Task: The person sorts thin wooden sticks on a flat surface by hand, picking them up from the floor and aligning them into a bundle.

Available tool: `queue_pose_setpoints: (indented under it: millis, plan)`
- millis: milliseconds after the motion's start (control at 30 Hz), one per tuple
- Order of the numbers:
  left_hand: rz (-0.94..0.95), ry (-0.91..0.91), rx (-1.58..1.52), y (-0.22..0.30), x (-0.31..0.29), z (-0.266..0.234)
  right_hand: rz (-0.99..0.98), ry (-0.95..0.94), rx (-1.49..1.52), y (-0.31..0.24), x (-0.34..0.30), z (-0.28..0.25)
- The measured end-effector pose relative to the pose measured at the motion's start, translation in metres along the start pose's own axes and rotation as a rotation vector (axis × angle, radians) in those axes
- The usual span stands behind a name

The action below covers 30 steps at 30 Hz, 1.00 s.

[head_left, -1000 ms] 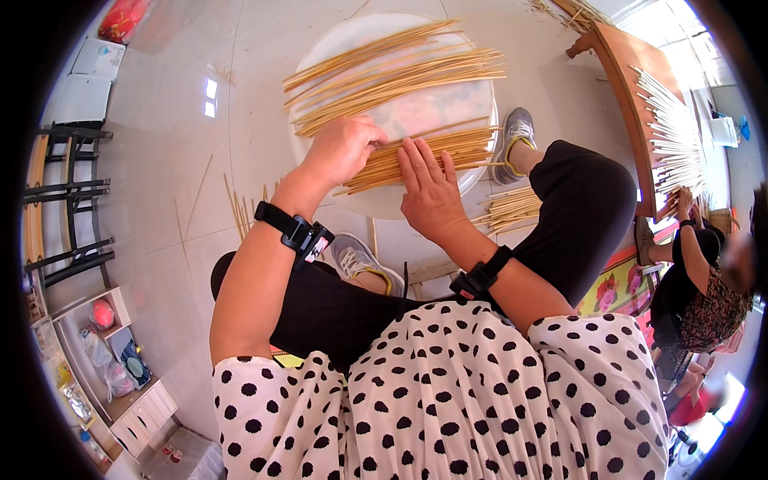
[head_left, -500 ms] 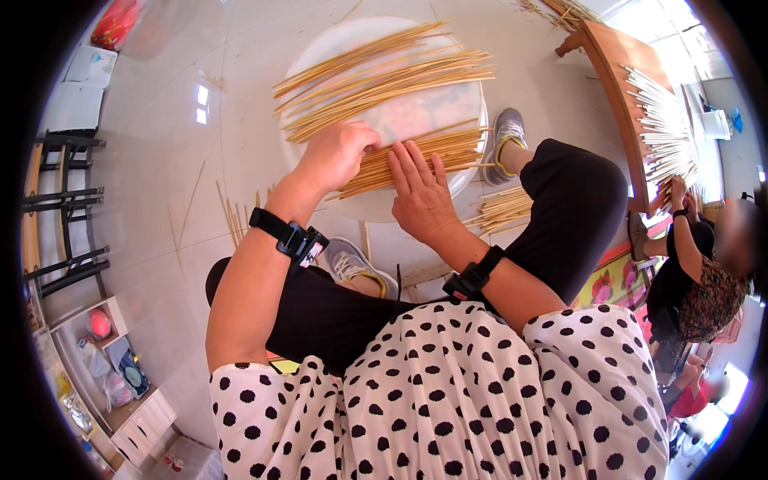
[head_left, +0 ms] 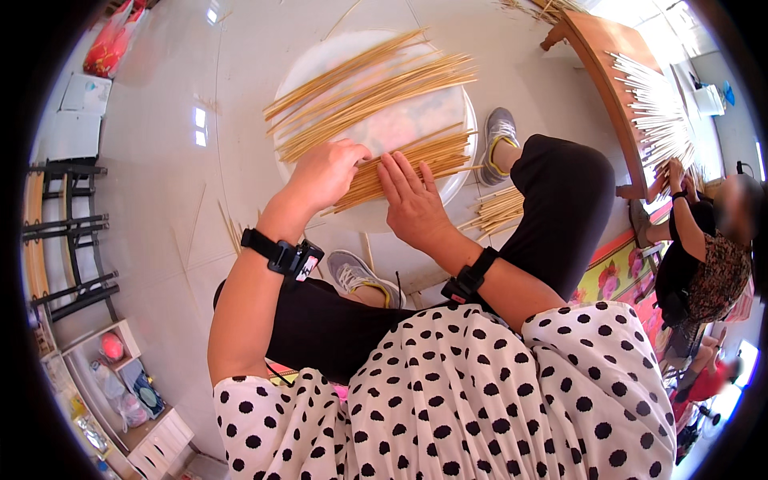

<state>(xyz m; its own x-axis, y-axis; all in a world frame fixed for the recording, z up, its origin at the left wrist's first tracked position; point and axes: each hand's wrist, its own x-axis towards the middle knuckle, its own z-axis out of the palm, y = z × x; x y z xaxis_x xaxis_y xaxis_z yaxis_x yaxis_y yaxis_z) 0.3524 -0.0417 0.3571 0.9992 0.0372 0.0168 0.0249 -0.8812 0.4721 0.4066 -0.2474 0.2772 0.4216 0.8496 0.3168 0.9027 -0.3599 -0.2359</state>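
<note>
A round, pale stool-like table (head_left: 416,114) stands before me with thin straw-coloured sticks across its top. Two loose rows of sticks (head_left: 376,88) lie on the far side. A nearer bundle of sticks (head_left: 446,152) is under my hands. My left hand (head_left: 326,172) is closed over the left part of this bundle, fingers curled in; what its fingertips hold is hidden. My right hand (head_left: 416,196) rests flat on the bundle with fingers stretched out and side by side. Both wrists wear black straps with small devices.
More sticks (head_left: 498,211) lie on the floor by my right shoe, and a few (head_left: 230,228) stand out at the left. To the right, a person (head_left: 704,248) handles pale sticks on a brown wooden table (head_left: 588,56). Folded chairs (head_left: 72,224) and a shelf unit (head_left: 120,376) line the left side.
The whole view has shifted slightly, with the table a little lower and further left in it. My hands keep nearly the same places on the near bundle.
</note>
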Motion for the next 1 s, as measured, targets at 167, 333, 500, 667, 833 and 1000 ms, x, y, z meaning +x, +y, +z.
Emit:
queue_pose_setpoints:
  millis: [167,333,500,667,833,1000]
  plan:
    - [0.005,-0.005,0.06,0.021,0.018,-0.02,-0.007,0.013,0.011,-0.001,-0.001,0.002]
    - [-0.01,0.016,0.041,0.042,0.074,0.007,-0.001,0.011,0.063,0.0,-0.002,0.001]
    - [-0.032,0.009,0.034,0.057,0.105,0.034,-0.013,0.05,0.13,0.002,-0.003,0.009]
    - [-0.085,-0.009,0.047,0.061,0.113,0.044,-0.012,0.076,0.195,0.003,-0.004,0.01]
    - [-0.08,-0.034,0.008,0.055,0.114,0.048,-0.037,0.134,0.142,0.004,-0.003,0.011]
    - [-0.037,-0.035,-0.036,0.053,0.115,0.051,-0.039,0.123,0.139,0.005,-0.002,0.011]
